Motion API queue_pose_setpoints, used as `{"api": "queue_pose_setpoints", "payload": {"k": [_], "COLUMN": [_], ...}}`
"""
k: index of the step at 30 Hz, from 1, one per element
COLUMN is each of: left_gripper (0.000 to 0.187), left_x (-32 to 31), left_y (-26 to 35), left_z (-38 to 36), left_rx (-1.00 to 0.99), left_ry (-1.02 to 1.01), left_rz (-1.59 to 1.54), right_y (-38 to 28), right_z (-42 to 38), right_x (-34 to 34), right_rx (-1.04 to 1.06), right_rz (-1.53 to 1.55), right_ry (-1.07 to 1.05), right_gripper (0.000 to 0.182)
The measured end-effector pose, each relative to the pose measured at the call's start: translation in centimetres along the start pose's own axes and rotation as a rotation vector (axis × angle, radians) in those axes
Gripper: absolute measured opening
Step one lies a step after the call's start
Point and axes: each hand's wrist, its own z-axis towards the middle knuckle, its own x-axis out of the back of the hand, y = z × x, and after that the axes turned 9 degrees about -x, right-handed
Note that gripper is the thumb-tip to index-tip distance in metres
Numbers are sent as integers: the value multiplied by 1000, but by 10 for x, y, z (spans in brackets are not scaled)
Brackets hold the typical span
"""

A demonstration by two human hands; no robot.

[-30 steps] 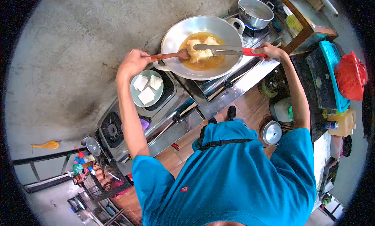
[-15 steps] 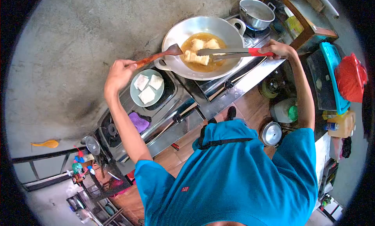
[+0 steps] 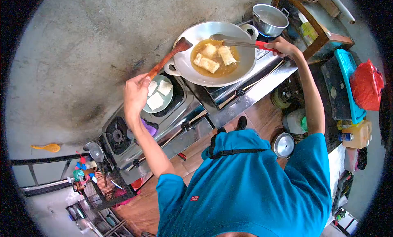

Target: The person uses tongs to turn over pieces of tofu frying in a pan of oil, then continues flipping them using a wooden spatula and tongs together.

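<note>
Wok (image 3: pixel 184 61) sits on the burner at 12 o'clock, holding amber oil with three pale fried pieces (image 3: pixel 213 58) floating mid-pan. Right hand (image 3: pixel 282 46) clenched round the red grip of metal tongs (image 3: pixel 235 42), tips over the wok's far rim at 1 o'clock. Left hand (image 3: pixel 137 93) closed on a wooden spatula (image 3: pixel 168 58), blade raised at the wok's 9 o'clock edge, clear of the oil. Plate (image 3: pixel 168 99) of white squares just beside the left hand.
</note>
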Motion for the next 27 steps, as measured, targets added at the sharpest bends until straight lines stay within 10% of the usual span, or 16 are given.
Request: {"api": "queue_pose_setpoints", "payload": {"k": [27], "left_gripper": [29], "left_x": [-26], "left_y": [3], "left_z": [-32], "left_rx": [68], "left_ry": [-9], "left_rz": [50], "right_y": [-13], "right_z": [-57], "right_x": [-24], "right_rx": [-38], "right_rz": [-209], "right_ry": [-146], "right_gripper": [45]}}
